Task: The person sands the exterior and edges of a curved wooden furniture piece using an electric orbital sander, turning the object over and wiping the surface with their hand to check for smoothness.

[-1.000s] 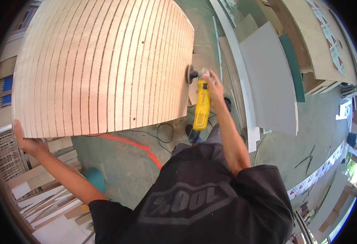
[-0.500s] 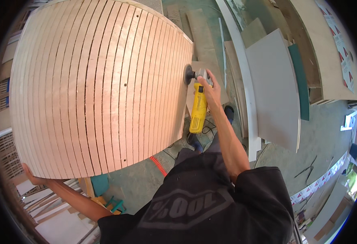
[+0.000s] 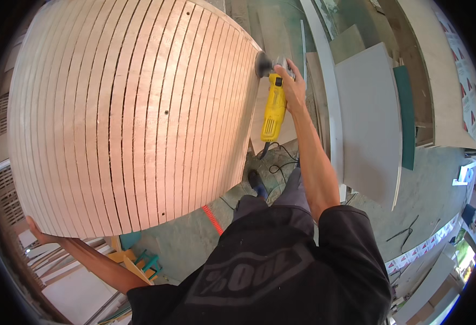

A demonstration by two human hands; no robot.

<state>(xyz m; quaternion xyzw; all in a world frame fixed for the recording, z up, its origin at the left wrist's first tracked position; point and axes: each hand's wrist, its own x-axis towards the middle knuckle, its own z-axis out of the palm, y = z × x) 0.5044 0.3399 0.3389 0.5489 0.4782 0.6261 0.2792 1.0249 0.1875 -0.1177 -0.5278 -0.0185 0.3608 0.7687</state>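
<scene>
A large, pale wooden panel (image 3: 146,114), scored with narrow grooves and dotted with a few small dark holes, fills the left half of the head view. My left hand (image 3: 40,233) grips its lower left corner; part of the hand is hidden behind the edge. At the panel's right edge, my right hand (image 3: 295,86) is wrapped around the head end of a yellow angle grinder (image 3: 274,111). The grinder's dark round disc (image 3: 263,64) meets the upper part of that edge, and its body hangs downward with a black cord below.
White and grey boards (image 3: 368,119) lean to the right, beside a green sheet (image 3: 406,119) and a wooden cabinet (image 3: 416,65). A red coiled hose (image 3: 212,219) and the grinder's black cord (image 3: 281,162) lie near my feet. Timber offcuts (image 3: 75,265) are stacked at lower left.
My right hand has carried the grinder up and slightly right along the panel's edge, farther from my body. My left hand stays on the lower left corner.
</scene>
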